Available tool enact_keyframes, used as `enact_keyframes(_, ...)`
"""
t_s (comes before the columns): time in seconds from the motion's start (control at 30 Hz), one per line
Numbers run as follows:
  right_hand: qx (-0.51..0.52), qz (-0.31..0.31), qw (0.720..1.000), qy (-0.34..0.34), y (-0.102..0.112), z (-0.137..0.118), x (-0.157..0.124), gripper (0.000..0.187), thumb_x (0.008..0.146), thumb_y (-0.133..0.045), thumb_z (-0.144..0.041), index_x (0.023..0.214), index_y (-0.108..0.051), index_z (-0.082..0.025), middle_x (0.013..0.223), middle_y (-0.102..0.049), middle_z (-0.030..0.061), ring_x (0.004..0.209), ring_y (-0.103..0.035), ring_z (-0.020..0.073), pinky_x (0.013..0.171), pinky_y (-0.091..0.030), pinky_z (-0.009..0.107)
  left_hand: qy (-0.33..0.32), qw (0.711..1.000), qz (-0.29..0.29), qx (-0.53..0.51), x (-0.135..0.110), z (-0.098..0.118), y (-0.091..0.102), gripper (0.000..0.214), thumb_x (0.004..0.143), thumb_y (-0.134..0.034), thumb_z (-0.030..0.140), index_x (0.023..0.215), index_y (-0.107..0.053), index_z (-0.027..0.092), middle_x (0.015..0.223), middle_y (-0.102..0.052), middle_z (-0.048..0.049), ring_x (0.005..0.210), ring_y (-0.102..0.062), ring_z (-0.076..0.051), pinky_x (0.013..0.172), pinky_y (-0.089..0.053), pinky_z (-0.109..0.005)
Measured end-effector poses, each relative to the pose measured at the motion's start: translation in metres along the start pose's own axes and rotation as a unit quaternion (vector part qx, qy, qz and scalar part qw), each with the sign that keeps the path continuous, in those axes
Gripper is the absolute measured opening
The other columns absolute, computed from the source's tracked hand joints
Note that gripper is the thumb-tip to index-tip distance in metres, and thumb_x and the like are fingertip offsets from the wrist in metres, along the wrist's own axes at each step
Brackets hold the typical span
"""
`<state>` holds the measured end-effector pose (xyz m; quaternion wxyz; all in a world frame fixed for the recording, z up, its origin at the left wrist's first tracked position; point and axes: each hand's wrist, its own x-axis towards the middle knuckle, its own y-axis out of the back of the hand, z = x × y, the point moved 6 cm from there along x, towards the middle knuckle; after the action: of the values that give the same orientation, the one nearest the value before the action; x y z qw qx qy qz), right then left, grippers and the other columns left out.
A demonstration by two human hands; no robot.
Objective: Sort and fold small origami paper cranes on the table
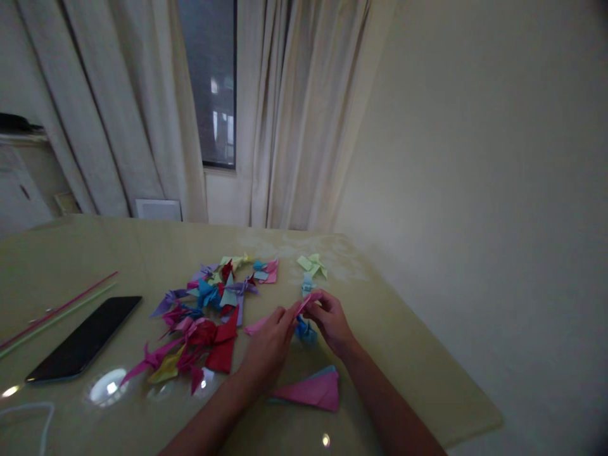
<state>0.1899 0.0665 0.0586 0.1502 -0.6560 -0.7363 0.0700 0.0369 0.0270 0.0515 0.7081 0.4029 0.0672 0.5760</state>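
Between my two hands is a piece of pink folded paper [305, 304], pinched at both ends above the table. My left hand [273, 339] has its fingers closed on the lower left end, and my right hand [330, 320] grips the upper right end. Just beneath lies a blue folded paper piece [306, 331], partly covered by my hands. A light blue folded piece [308, 285] and a pale green pinwheel-shaped one [313, 265] lie beyond. Another pink folded piece [255, 326] sticks out left of my left hand. Between my forearms rests a pink-and-teal folded paper [313, 389].
A pile of colourful origami pieces [204, 316] spreads to the left. Farther left lie a black phone-like slab [85, 339], a red stick [61, 308] and a green stick [59, 318]. A white cable [28, 405] curves at the lower left. The table edge [427, 335] slopes along the right, near the wall.
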Motion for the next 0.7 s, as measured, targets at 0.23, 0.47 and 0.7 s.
enact_keyframes(0.23, 0.013, -0.034, 0.999, 0.039, -0.003, -0.004, 0.002, 0.029, 0.065, -0.097, -0.031, 0.083, -0.077, -0.022, 0.103, -0.074, 0.0043, 0.095, -0.069, 0.0199, 0.084, -0.055, 0.029, -0.103, 0.937, 0.125, 0.31, -0.004, 0.005, 0.03, 0.063, 0.103, -0.043, 0.015, 0.165, -0.036, 0.028, 0.113, -0.062, -0.0097, 0.098, -0.061, -0.023, 0.086, -0.048, -0.036)
enact_keyframes(0.47, -0.075, -0.028, 0.987, 0.139, 0.002, -0.02, 0.002, 0.016, 0.071, -0.09, -0.031, 0.08, -0.08, -0.022, 0.111, -0.07, 0.0056, 0.098, -0.068, 0.0203, 0.087, -0.055, 0.03, -0.075, 0.973, 0.104, 0.194, -0.002, 0.006, 0.027, 0.05, 0.111, -0.033, 0.04, 0.15, -0.055, 0.02, 0.108, -0.064, -0.0104, 0.096, -0.063, -0.023, 0.086, -0.05, -0.035)
enact_keyframes(0.7, -0.134, -0.074, 0.98, 0.128, 0.005, -0.029, -0.011, 0.03, 0.073, -0.092, -0.044, 0.081, -0.077, -0.02, 0.092, -0.069, 0.0031, 0.08, -0.064, 0.0165, 0.076, -0.052, 0.028, -0.003, 0.999, 0.033, 0.027, -0.005, -0.006, 0.017, 0.049, 0.11, -0.03, 0.048, 0.126, -0.07, 0.024, 0.1, -0.075, -0.0074, 0.087, -0.071, -0.021, 0.076, -0.051, -0.029)
